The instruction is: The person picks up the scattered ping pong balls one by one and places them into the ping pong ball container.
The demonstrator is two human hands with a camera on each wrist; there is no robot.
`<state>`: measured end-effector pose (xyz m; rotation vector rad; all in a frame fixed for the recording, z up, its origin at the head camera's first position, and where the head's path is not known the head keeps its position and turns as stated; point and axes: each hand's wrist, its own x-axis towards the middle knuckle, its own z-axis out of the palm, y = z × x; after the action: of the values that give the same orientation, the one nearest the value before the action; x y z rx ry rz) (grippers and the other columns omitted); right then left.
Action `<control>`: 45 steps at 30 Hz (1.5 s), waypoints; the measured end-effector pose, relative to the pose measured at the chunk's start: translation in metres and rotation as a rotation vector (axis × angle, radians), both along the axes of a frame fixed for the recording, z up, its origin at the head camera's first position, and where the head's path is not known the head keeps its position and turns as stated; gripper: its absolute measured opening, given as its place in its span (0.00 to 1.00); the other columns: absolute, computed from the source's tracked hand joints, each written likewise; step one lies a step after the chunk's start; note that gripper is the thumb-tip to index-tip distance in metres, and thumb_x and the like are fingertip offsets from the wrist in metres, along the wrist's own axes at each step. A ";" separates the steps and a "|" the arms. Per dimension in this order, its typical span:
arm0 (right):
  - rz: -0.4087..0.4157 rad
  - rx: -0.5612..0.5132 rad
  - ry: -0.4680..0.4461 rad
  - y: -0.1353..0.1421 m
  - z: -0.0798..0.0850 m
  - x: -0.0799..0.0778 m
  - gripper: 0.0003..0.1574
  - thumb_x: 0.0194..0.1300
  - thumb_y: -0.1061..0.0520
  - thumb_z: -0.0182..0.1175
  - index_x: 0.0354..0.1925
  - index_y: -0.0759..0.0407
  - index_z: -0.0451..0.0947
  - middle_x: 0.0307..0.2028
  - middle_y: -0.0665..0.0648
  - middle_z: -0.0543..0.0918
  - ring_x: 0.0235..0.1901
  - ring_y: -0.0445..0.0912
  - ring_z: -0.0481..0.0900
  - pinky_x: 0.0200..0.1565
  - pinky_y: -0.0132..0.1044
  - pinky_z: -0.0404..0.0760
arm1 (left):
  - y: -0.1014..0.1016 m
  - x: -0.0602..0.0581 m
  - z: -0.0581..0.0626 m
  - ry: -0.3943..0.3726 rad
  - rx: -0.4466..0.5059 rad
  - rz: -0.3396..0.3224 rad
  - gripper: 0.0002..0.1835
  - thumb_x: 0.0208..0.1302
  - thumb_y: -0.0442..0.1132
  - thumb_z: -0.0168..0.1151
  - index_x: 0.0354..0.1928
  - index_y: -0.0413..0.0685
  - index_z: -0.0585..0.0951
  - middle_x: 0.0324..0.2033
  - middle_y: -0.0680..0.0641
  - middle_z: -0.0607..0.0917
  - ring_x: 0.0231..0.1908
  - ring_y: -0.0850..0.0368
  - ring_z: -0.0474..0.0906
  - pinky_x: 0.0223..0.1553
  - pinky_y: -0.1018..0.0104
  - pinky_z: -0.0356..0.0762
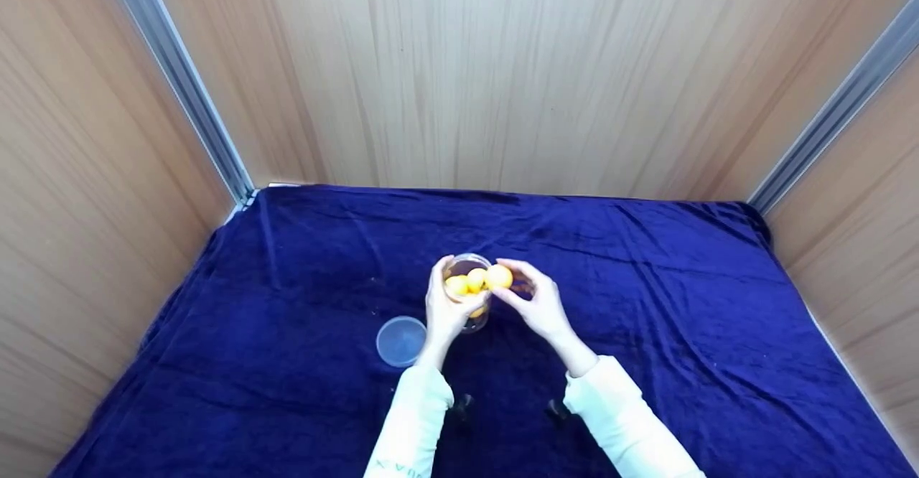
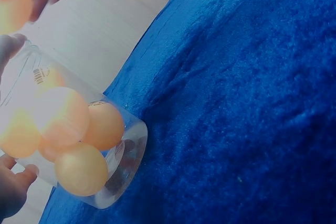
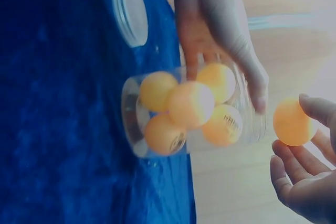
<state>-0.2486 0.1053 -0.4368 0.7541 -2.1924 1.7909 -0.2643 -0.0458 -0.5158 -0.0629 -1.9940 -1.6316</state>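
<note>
My left hand point(image 1: 445, 311) grips a clear plastic jar point(image 2: 126, 174) near its rim, fingers and thumb around opposite sides. Inside are several orange ping-pong balls point(image 3: 191, 104), stacked against the see-through wall; two of them carry dark printing. Just right of the jar's mouth, my right hand point(image 1: 543, 308) pinches another orange ping-pong ball point(image 3: 294, 122) between thumb and fingertips. That ball is outside the jar, a short gap from the rim in the right wrist view. A round, pale translucent lid point(image 1: 400, 341) lies on the cloth left of my left wrist.
Dark blue velvety cloth point(image 1: 682, 334) with wrinkles covers the table. Wood-grain panels point(image 1: 488, 76) stand at the back and both sides, joined by grey metal posts point(image 1: 190, 83) at the corners. Small dark objects point(image 1: 556, 410) show near the sleeves.
</note>
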 end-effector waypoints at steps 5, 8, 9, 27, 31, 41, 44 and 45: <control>0.021 -0.005 0.002 -0.010 0.004 -0.002 0.24 0.49 0.70 0.62 0.47 0.75 0.71 0.44 0.68 0.77 0.41 0.60 0.75 0.40 0.54 0.73 | 0.000 0.000 -0.002 0.023 -0.003 0.001 0.44 0.31 0.39 0.76 0.56 0.41 0.66 0.49 0.42 0.74 0.50 0.47 0.70 0.52 0.59 0.65; 0.035 -0.001 0.010 -0.015 0.006 -0.003 0.24 0.49 0.70 0.62 0.47 0.75 0.71 0.44 0.68 0.77 0.41 0.60 0.75 0.40 0.55 0.73 | 0.000 0.000 -0.002 0.028 -0.007 0.004 0.44 0.31 0.37 0.75 0.56 0.41 0.66 0.49 0.41 0.74 0.49 0.48 0.70 0.51 0.57 0.65; 0.041 0.001 0.010 -0.016 0.006 -0.004 0.24 0.50 0.70 0.62 0.48 0.75 0.71 0.44 0.68 0.77 0.41 0.60 0.75 0.41 0.55 0.73 | 0.000 0.000 -0.002 0.029 -0.005 0.004 0.44 0.31 0.36 0.75 0.56 0.41 0.66 0.49 0.41 0.74 0.49 0.48 0.70 0.51 0.56 0.65; 0.057 -0.006 -0.020 -0.015 0.001 -0.007 0.25 0.51 0.71 0.60 0.50 0.78 0.68 0.46 0.75 0.73 0.46 0.67 0.71 0.45 0.58 0.69 | -0.001 0.002 0.002 0.015 -0.009 -0.020 0.44 0.31 0.35 0.75 0.57 0.39 0.65 0.50 0.39 0.73 0.50 0.46 0.69 0.50 0.54 0.65; 0.043 0.003 -0.017 -0.014 0.002 -0.007 0.26 0.52 0.71 0.60 0.50 0.78 0.68 0.47 0.75 0.73 0.46 0.66 0.71 0.45 0.58 0.69 | -0.003 0.003 0.003 0.002 -0.022 -0.029 0.44 0.32 0.39 0.76 0.57 0.41 0.65 0.49 0.41 0.74 0.50 0.49 0.69 0.51 0.58 0.65; -0.002 0.020 -0.012 -0.015 0.000 -0.007 0.27 0.50 0.70 0.61 0.50 0.78 0.67 0.46 0.75 0.73 0.47 0.66 0.70 0.45 0.58 0.69 | -0.009 0.008 0.010 -0.049 -0.060 -0.066 0.50 0.33 0.45 0.76 0.61 0.35 0.61 0.55 0.36 0.69 0.56 0.47 0.65 0.56 0.59 0.61; -0.014 0.025 -0.017 -0.016 -0.002 -0.006 0.29 0.49 0.70 0.62 0.51 0.77 0.67 0.47 0.74 0.72 0.48 0.65 0.70 0.46 0.58 0.69 | -0.012 0.010 0.010 -0.052 -0.101 -0.075 0.53 0.33 0.44 0.76 0.62 0.34 0.58 0.56 0.35 0.68 0.57 0.46 0.63 0.58 0.60 0.58; -0.013 0.026 -0.020 -0.016 -0.003 -0.006 0.30 0.49 0.70 0.63 0.51 0.77 0.67 0.48 0.74 0.72 0.48 0.65 0.69 0.46 0.58 0.68 | -0.014 0.011 0.010 -0.052 -0.113 -0.078 0.54 0.32 0.44 0.76 0.62 0.33 0.58 0.56 0.34 0.68 0.57 0.46 0.63 0.58 0.59 0.58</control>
<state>-0.2548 0.0892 -0.4400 0.7284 -2.2314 1.7746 -0.2535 -0.0593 -0.5061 -0.1436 -2.1466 -1.5810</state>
